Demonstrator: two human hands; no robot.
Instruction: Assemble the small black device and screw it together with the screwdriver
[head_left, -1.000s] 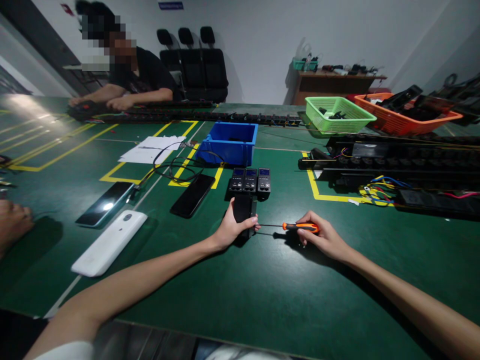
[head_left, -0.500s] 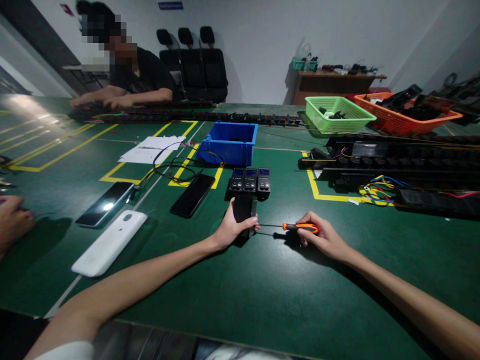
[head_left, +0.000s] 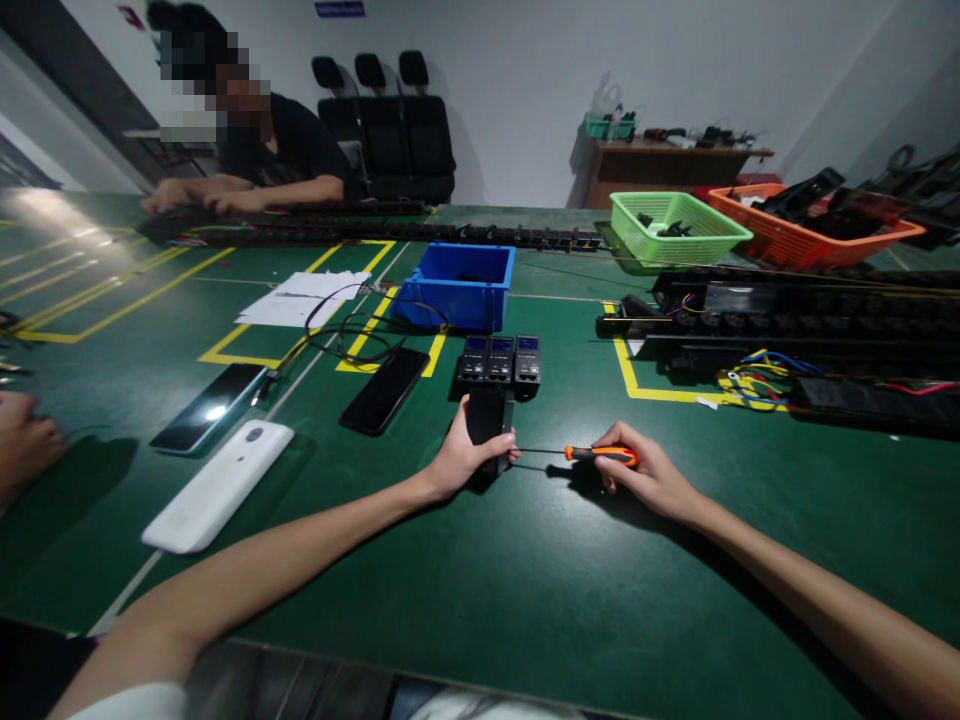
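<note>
My left hand (head_left: 466, 455) is closed around a black box-shaped device (head_left: 486, 415), its thumb lying across the front. An orange and black screwdriver (head_left: 600, 455) lies level in my right hand (head_left: 639, 468), fingers wrapped on its handle. The screwdriver's thin shaft points left and its tip meets the right side of the device near my left fingertips; the exact contact spot is hidden. Just behind the held device stand three similar small black modules (head_left: 501, 362) with dark blue tops and sockets on their fronts.
A blue bin (head_left: 457, 305) stands behind the modules. To the left lie a black phone (head_left: 386, 392), another phone (head_left: 210, 408), a white power bank (head_left: 217, 488) and paper (head_left: 300, 298). Right are black wired rails (head_left: 787, 325), a green basket (head_left: 679, 240) and an orange basket (head_left: 817, 245). Co-workers' hands show at left.
Both hands, the device and the screwdriver keep almost the same position. Only a very slight shift of the whole view shows.
</note>
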